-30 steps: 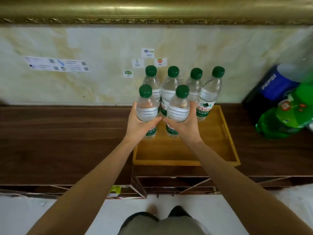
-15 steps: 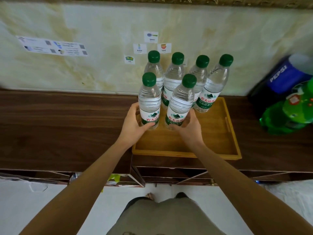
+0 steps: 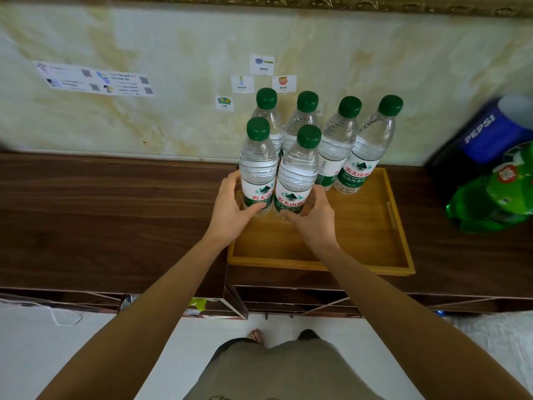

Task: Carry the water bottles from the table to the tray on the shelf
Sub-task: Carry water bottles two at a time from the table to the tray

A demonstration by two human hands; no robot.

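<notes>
A wooden tray (image 3: 360,255) sits on the dark wooden shelf (image 3: 109,215). Several clear water bottles with green caps stand upright in its far part. My left hand (image 3: 229,210) grips the base of the front left bottle (image 3: 257,166). My right hand (image 3: 313,216) grips the base of the front right bottle (image 3: 298,174). Both front bottles stand low in the tray, side by side, just ahead of the back row (image 3: 340,145). Whether their bases touch the tray floor is hidden by my fingers.
A blue Pepsi bottle (image 3: 487,131) and a green soda bottle (image 3: 490,197) lie on the shelf right of the tray. Picture labels (image 3: 261,79) are stuck on the marbled wall behind. The tray's near half is bare wood. White floor lies below the shelf edge.
Both hands have come down with their two bottles, from above the tray into its front left area, and my grip has slid toward the bottle bases.
</notes>
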